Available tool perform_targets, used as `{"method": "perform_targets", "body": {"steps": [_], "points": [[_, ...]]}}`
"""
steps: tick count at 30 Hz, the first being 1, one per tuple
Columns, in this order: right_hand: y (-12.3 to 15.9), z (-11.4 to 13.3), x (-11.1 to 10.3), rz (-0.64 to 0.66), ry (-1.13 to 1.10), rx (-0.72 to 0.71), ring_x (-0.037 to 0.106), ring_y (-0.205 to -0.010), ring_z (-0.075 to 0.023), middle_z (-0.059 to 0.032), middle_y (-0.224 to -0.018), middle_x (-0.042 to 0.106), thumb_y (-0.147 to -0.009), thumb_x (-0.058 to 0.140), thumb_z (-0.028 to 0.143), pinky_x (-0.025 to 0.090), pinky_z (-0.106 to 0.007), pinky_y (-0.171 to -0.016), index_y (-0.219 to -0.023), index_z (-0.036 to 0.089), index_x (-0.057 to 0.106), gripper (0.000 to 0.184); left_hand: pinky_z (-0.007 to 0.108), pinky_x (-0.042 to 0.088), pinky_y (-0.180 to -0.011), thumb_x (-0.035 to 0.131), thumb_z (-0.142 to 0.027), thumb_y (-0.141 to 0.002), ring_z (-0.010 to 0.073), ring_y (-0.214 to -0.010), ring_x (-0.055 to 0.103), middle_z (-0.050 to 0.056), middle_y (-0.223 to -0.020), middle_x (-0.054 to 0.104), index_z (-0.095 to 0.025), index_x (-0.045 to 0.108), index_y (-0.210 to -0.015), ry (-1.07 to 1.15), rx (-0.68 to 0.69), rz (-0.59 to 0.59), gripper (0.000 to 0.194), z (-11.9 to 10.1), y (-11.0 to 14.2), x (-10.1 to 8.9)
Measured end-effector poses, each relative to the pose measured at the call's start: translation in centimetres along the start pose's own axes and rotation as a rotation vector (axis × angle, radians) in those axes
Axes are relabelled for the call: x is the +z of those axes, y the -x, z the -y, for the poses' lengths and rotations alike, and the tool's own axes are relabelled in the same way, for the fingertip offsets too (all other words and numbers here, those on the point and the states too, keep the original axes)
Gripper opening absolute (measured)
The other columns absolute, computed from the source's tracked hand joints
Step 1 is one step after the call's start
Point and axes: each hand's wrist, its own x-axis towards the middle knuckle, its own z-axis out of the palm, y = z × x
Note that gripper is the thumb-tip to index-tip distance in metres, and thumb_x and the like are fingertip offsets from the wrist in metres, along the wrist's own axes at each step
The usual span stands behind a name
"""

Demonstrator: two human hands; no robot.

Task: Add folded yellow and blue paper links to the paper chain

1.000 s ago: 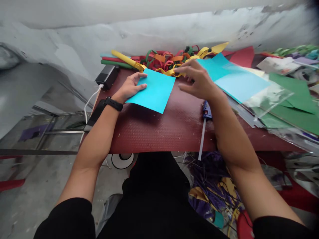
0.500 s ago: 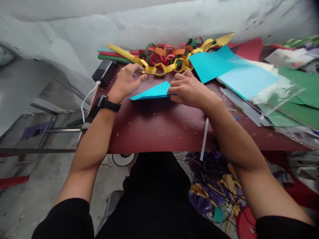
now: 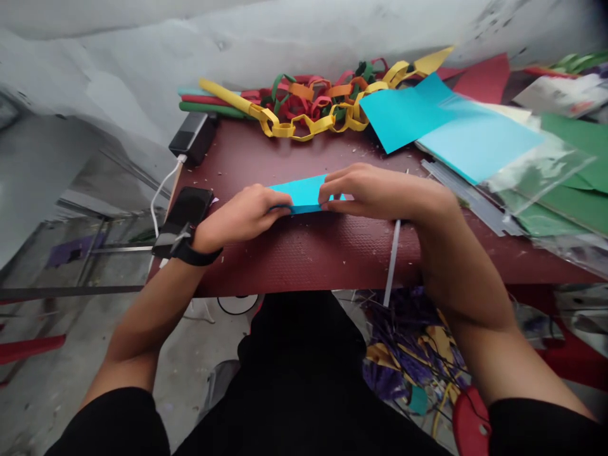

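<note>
A folded strip of bright blue paper [image 3: 306, 190] lies across the middle of the dark red table [image 3: 294, 253]. My left hand [image 3: 247, 212] pinches its left end between thumb and fingers. At the right end, my right hand [image 3: 361, 190] grips the same paper, with its fingers curled over the near edge. Part of the paper is hidden under both hands. Beyond it, a chain of yellow paper links [image 3: 304, 126] rests in front of red, orange and green links.
Rolled paper tubes [image 3: 223, 95] and a black box [image 3: 192, 136] with a white cable stand back left; a dark phone [image 3: 187, 212] lies by my left wrist. Blue sheets [image 3: 403, 117] and clear glue sticks [image 3: 468, 196] lie right. A single stick [image 3: 392, 263] overhangs the front edge.
My left hand has come down from its spread pose beside the paper and closed on the left end. The paper and both hands are nearer to me, and the paper looks flatter.
</note>
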Motion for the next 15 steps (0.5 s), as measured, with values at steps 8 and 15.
{"method": "perform_targets", "body": {"steps": [8, 15], "points": [[0.0, -0.3, 0.0, 0.092, 0.009, 0.247, 0.052, -0.069, -0.0173, -0.0009, -0.08, 0.066, -0.112, 0.053, 0.027, 0.032, -0.035, -0.072, -0.113, 0.022, 0.073, 0.021, 0.044, 0.063, -0.107, 0.06, -0.021, -0.114, 0.0287, -0.124, 0.079, 0.016, -0.142, 0.082, -0.015, 0.073, -0.152, 0.008, 0.013, -0.211, 0.041, -0.1, 1.4, 0.6], [-1.2, -0.8, 1.3, 0.173, 0.084, 0.432, 0.059, -0.081, -0.022, -0.0096, -0.097, 0.075, -0.113, 0.053, 0.028, 0.033, -0.034, -0.073, -0.126, 0.018, 0.074, 0.027, 0.061, 0.059, -0.126, 0.064, -0.019, -0.117, 0.0415, -0.148, 0.071, 0.02, -0.16, 0.074, -0.012, 0.08, -0.141, -0.547, 0.195, -0.243, 0.03, -4.1, 2.6, 2.7]]}}
